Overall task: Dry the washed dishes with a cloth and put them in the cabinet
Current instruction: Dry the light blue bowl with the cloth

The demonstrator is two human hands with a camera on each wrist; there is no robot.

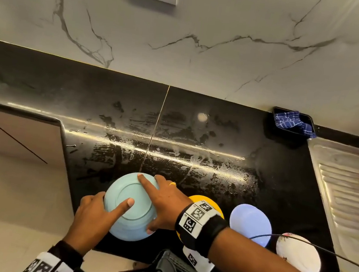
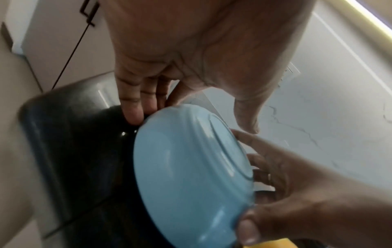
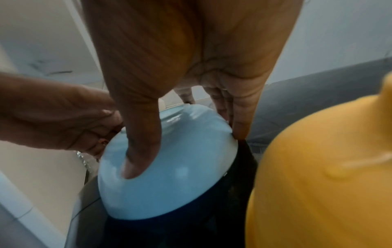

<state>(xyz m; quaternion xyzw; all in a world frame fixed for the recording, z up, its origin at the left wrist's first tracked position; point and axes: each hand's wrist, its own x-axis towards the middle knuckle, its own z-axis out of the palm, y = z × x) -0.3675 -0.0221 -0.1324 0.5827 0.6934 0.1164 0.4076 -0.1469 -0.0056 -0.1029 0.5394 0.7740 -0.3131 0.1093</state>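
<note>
Blue bowl point(image 1: 130, 206) sits upside down at the bench point(image 1: 207, 138) near edge, left hand point(image 1: 95, 213) and right hand point(image 1: 164, 205) clasping opposite sides, while dish cloth point(image 1: 293, 123) lies far back-right, nearer the right hand.

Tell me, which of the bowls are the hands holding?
The light blue bowl, upside down at the counter's front edge. Both the left hand and right hand grip it; the yellow, lavender and white ones sit untouched.

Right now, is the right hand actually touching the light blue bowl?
Touching. In the right wrist view the right hand's thumb presses flat on the upturned light blue bowl's side, with its fingers against the far rim.
</note>
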